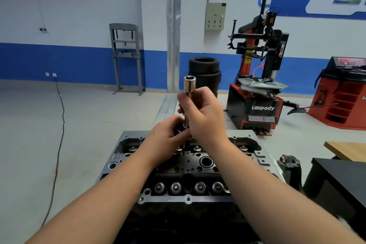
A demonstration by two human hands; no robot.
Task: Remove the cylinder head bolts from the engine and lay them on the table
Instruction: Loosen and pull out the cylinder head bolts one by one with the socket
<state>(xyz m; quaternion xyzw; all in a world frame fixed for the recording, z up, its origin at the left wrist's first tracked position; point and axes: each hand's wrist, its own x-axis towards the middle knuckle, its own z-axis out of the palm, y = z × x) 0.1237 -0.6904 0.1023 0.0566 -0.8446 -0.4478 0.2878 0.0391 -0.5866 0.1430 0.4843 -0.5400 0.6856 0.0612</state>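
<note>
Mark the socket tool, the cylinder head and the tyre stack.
socket tool (189, 82): head view, on the chrome socket end above the right hand (202, 113).
cylinder head (247, 136): head view, on its bare far right rim.
tyre stack (205, 72): head view, on the upper tyres' sidewall.

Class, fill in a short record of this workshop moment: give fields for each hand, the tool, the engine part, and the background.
right hand: grips the shaft of a long socket tool
socket tool: upright, open socket end pointing up
left hand: fingers pinch at the tool's lower end; what they hold is hidden
cylinder head: below both hands, valve springs visible
background: stacked tyres, tyre changer
</note>
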